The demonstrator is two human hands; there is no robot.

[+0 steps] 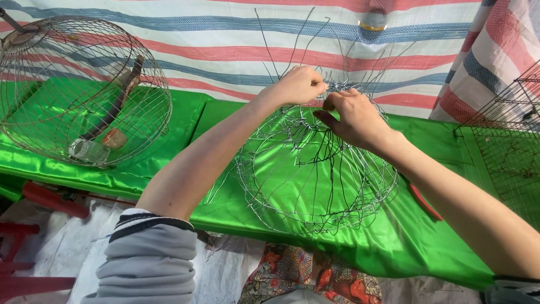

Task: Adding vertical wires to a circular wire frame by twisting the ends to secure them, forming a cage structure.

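Observation:
A half-built wire cage frame (315, 180) of thin silver and dark wires lies on the shiny green cloth (236, 208). Loose wire ends stick up from its far rim. My left hand (298, 84) pinches wires at that far top edge, fingers closed on them. Right beside it, my right hand (351, 118) grips the wires too, thumb and fingers pressed on the same spot. Both forearms reach forward over the frame.
A finished round wire cage (84, 90) with a small jar and cup inside stands at the left. A flat wire mesh panel (506, 146) leans at the right. A red-handled tool (424, 204) lies under my right forearm. Striped tarpaulin hangs behind.

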